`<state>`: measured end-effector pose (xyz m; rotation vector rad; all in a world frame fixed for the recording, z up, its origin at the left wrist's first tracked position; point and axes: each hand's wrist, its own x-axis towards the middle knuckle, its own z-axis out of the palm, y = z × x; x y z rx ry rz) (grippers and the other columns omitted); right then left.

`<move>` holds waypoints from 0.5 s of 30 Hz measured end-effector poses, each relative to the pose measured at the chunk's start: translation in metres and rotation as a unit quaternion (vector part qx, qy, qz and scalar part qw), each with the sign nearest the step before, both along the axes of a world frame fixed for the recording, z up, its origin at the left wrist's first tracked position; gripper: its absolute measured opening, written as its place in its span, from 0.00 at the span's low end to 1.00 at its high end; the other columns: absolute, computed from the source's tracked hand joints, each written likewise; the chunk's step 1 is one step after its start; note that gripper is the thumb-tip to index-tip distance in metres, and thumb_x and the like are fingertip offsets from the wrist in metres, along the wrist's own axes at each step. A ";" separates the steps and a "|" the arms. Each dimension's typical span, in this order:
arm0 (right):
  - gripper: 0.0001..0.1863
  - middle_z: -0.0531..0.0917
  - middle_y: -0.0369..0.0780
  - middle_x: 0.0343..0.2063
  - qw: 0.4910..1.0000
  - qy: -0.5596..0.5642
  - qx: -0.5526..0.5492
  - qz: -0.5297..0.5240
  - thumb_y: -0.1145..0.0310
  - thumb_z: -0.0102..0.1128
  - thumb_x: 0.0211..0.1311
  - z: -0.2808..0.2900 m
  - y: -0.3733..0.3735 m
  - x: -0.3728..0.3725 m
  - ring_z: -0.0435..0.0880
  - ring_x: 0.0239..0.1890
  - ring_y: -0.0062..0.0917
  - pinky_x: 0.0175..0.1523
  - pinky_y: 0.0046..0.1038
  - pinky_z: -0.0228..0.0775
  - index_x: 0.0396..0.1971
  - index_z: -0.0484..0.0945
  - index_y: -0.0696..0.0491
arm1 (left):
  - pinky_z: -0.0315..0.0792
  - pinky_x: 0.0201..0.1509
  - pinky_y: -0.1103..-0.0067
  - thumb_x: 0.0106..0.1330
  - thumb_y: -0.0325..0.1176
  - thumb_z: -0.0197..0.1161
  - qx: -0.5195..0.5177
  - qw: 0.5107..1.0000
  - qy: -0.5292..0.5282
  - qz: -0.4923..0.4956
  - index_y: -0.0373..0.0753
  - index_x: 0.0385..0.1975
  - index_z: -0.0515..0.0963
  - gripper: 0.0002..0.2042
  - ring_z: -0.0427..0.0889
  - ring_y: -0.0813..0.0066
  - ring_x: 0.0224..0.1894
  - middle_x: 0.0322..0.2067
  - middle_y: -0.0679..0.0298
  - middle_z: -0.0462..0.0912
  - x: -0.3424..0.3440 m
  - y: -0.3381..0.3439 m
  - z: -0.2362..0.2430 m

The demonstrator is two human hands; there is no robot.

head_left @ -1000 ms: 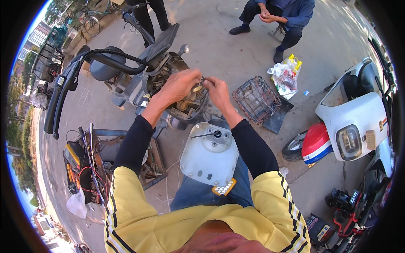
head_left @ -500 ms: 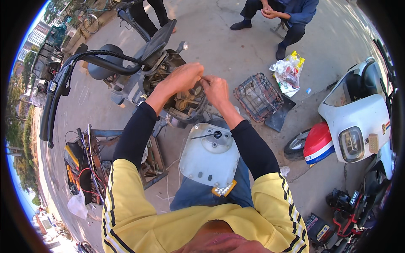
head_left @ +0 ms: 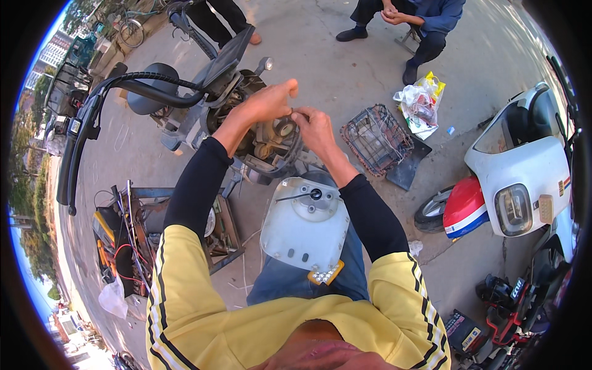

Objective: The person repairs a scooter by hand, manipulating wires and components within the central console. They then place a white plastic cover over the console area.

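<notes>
My left hand (head_left: 266, 103) is above the opened front body (head_left: 269, 165) of a scooter, thumb and fingers apart, with its lower fingertips close to those of my right hand. My right hand (head_left: 316, 131) is closed in a pinch beside it; whatever lies between its fingertips is too small to make out. Below both hands, dusty inner parts and a round piece (head_left: 285, 127) show inside the body. Across my lap rests a pale plastic panel (head_left: 302, 237) with a round hub and a thin black cable, and a yellow-edged lamp or reflector (head_left: 325, 272) at its lower end.
Handlebars (head_left: 71, 154) and a mirror (head_left: 151, 90) stick out at left. An open toolbox (head_left: 229, 231) stands below them. At right are a wire basket (head_left: 377, 140), plastic bags (head_left: 420, 102) and a white scooter (head_left: 521, 166). A seated person (head_left: 431, 24) and a standing person's legs (head_left: 216, 21) are beyond.
My left hand's fingers have lifted and spread away from the right hand. My right hand stays pinched at nearly the same spot. The panel on my lap has shifted slightly.
</notes>
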<state>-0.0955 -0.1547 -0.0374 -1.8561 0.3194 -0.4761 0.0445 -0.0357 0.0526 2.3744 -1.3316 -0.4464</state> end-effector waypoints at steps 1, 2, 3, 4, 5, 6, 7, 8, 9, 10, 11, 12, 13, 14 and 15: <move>0.12 0.90 0.50 0.34 1.000 0.015 0.026 0.002 0.67 0.66 0.72 0.003 0.000 -0.001 0.91 0.35 0.34 0.45 0.36 0.80 0.47 0.89 0.58 | 0.78 0.41 0.60 0.66 0.28 0.68 0.018 1.000 0.006 -0.004 0.31 0.37 0.79 0.07 0.88 0.46 0.38 0.33 0.49 0.88 -0.005 -0.002 0.007; 0.12 0.90 0.49 0.32 1.000 0.013 0.024 0.001 0.67 0.66 0.72 0.002 -0.001 -0.001 0.90 0.34 0.32 0.44 0.35 0.80 0.47 0.89 0.59 | 0.78 0.42 0.60 0.67 0.27 0.68 0.036 0.999 0.012 -0.008 0.31 0.38 0.80 0.07 0.88 0.45 0.39 0.34 0.49 0.88 -0.009 -0.002 0.010; 0.13 0.90 0.49 0.31 1.000 0.011 0.023 0.000 0.67 0.66 0.72 0.000 -0.002 0.000 0.89 0.33 0.30 0.44 0.35 0.80 0.47 0.89 0.59 | 0.79 0.42 0.60 0.67 0.27 0.68 0.022 1.000 -0.007 -0.013 0.31 0.39 0.81 0.07 0.88 0.45 0.40 0.35 0.49 0.88 -0.012 0.002 0.009; 0.13 0.90 0.48 0.30 1.000 0.010 0.020 -0.001 0.67 0.66 0.72 -0.002 -0.002 0.000 0.88 0.32 0.28 0.43 0.34 0.80 0.47 0.89 0.59 | 0.79 0.43 0.60 0.68 0.27 0.67 0.007 0.999 -0.025 -0.019 0.31 0.41 0.82 0.07 0.88 0.44 0.40 0.35 0.48 0.88 -0.015 0.009 0.005; 0.12 0.89 0.49 0.31 1.000 0.002 0.018 -0.005 0.67 0.66 0.71 -0.005 -0.001 0.001 0.88 0.33 0.33 0.43 0.36 0.80 0.46 0.89 0.59 | 0.79 0.44 0.60 0.68 0.27 0.67 -0.008 0.999 -0.043 -0.024 0.31 0.43 0.83 0.08 0.88 0.43 0.41 0.36 0.48 0.88 -0.017 0.013 0.001; 0.11 0.89 0.50 0.31 1.000 -0.006 0.016 -0.010 0.67 0.67 0.71 -0.008 0.000 0.003 0.89 0.34 0.39 0.43 0.37 0.80 0.44 0.88 0.59 | 0.79 0.45 0.60 0.68 0.28 0.68 -0.012 0.998 -0.052 -0.024 0.32 0.43 0.84 0.08 0.88 0.43 0.42 0.36 0.48 0.88 -0.019 0.016 -0.003; 0.10 0.89 0.51 0.32 1.000 -0.016 0.014 -0.014 0.67 0.68 0.70 -0.009 0.001 0.005 0.89 0.34 0.44 0.43 0.39 0.80 0.43 0.88 0.59 | 0.79 0.46 0.60 0.69 0.29 0.68 -0.016 0.998 -0.064 -0.023 0.32 0.44 0.84 0.09 0.87 0.42 0.42 0.36 0.47 0.88 -0.021 0.017 -0.004; 0.10 0.89 0.51 0.32 0.999 -0.014 0.046 -0.021 0.68 0.69 0.69 -0.010 0.001 0.006 0.90 0.35 0.43 0.44 0.39 0.80 0.43 0.86 0.59 | 0.79 0.47 0.59 0.69 0.30 0.68 -0.020 0.997 -0.076 -0.023 0.32 0.45 0.85 0.10 0.87 0.42 0.43 0.36 0.47 0.89 -0.021 0.018 -0.005; 0.10 0.90 0.50 0.32 0.996 -0.011 0.079 -0.028 0.70 0.69 0.69 -0.011 0.002 0.006 0.90 0.35 0.42 0.44 0.39 0.80 0.44 0.85 0.60 | 0.79 0.49 0.58 0.70 0.31 0.68 -0.005 0.997 -0.078 -0.019 0.31 0.44 0.85 0.10 0.87 0.42 0.44 0.37 0.46 0.88 -0.020 0.017 -0.006; 0.10 0.90 0.49 0.33 0.993 -0.005 0.111 -0.034 0.71 0.70 0.69 -0.012 0.002 0.005 0.90 0.35 0.41 0.44 0.39 0.80 0.44 0.84 0.60 | 0.79 0.49 0.58 0.70 0.31 0.67 0.000 0.998 -0.053 -0.022 0.32 0.44 0.85 0.10 0.87 0.42 0.45 0.37 0.47 0.89 -0.020 0.017 -0.005; 0.10 0.90 0.49 0.33 0.994 -0.001 0.103 -0.023 0.71 0.70 0.69 -0.012 0.001 0.005 0.90 0.36 0.38 0.44 0.38 0.80 0.45 0.83 0.60 | 0.79 0.49 0.58 0.71 0.32 0.67 0.004 0.999 -0.028 -0.025 0.32 0.43 0.85 0.09 0.87 0.42 0.45 0.38 0.47 0.89 -0.018 0.016 -0.004; 0.10 0.90 0.48 0.33 0.995 0.003 0.095 -0.012 0.72 0.70 0.69 -0.012 -0.001 0.006 0.90 0.36 0.36 0.45 0.37 0.80 0.45 0.82 0.60 | 0.79 0.50 0.57 0.71 0.32 0.67 0.009 1.000 -0.003 -0.028 0.32 0.43 0.85 0.09 0.87 0.43 0.46 0.38 0.47 0.89 -0.017 0.015 -0.003; 0.11 0.90 0.47 0.33 0.996 0.009 0.086 -0.001 0.73 0.70 0.68 -0.014 -0.003 0.006 0.90 0.36 0.34 0.45 0.36 0.80 0.46 0.81 0.61 | 0.79 0.49 0.57 0.71 0.31 0.67 0.033 0.999 -0.002 -0.021 0.33 0.42 0.85 0.09 0.87 0.43 0.46 0.39 0.48 0.89 -0.017 0.012 -0.001; 0.11 0.90 0.46 0.33 0.995 0.007 0.100 0.007 0.73 0.70 0.68 -0.016 -0.005 0.005 0.89 0.36 0.33 0.45 0.35 0.80 0.46 0.82 0.61 | 0.79 0.49 0.57 0.70 0.31 0.67 0.058 0.998 0.000 -0.013 0.33 0.42 0.84 0.08 0.86 0.44 0.47 0.39 0.49 0.88 -0.018 0.008 0.001; 0.11 0.90 0.46 0.33 0.993 0.005 0.113 0.014 0.73 0.70 0.69 -0.019 -0.006 0.005 0.89 0.36 0.31 0.45 0.34 0.80 0.46 0.82 0.61 | 0.78 0.49 0.57 0.70 0.31 0.67 0.083 0.997 0.001 -0.006 0.34 0.41 0.84 0.08 0.86 0.45 0.47 0.40 0.50 0.88 -0.019 0.006 0.002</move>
